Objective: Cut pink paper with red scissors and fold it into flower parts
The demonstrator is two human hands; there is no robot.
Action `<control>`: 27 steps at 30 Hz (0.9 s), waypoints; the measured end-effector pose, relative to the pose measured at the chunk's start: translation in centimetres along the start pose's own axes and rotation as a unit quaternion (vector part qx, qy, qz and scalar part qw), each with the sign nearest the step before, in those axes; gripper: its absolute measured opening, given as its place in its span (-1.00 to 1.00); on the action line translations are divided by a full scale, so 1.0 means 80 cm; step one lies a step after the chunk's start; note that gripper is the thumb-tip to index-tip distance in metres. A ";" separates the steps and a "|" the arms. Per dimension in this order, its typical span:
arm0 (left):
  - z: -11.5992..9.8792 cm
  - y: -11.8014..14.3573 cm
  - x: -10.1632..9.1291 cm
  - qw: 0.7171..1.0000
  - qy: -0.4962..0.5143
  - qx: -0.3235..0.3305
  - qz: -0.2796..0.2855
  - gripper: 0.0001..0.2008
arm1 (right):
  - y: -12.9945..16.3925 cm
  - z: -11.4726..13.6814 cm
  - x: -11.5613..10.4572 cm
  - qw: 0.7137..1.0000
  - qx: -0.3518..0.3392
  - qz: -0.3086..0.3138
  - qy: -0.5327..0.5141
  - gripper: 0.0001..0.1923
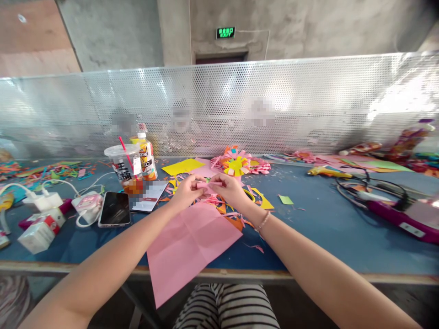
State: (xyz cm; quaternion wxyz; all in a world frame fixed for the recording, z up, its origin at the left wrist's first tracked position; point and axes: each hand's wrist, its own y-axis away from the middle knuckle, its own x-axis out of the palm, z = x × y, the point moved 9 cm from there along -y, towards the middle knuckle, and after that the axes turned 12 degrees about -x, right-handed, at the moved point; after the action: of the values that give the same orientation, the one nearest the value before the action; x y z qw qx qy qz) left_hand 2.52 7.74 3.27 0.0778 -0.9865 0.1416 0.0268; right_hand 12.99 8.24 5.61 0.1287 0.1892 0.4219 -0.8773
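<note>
- Your left hand (187, 189) and right hand (229, 187) meet over the blue bench (308, 228), both pinching a thin pink paper strip (210, 183) between the fingertips — it is held just above the bench.
- A large creased pink paper sheet (188, 246) lies below your hands, overhanging the bench edge, uncut as far as you can see.
- Cut scraps of pink, orange and yellow paper (228, 212) lie under your wrists.
- One finished-looking fringed paper flower with a yellow centre (236, 164) rests beyond — so some work looks done, this strip still unshaped.
</note>
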 end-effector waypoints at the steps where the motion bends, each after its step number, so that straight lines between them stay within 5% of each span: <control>1: 0.000 0.000 0.000 1.000 0.000 -0.002 0.001 -0.72 | 0.000 0.000 0.000 1.000 -0.001 0.000 0.000 -0.91; 27: 0.006 -0.003 -0.002 1.000 0.023 -0.004 0.002 -0.70 | 0.001 -0.003 0.001 1.000 0.000 -0.001 0.007 -0.91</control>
State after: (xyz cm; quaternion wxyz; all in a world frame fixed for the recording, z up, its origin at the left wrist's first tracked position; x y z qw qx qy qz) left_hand 2.46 8.07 2.84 0.0703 -0.9868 0.1457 0.0049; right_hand 12.98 8.37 5.35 0.1247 0.1954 0.4229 -0.8760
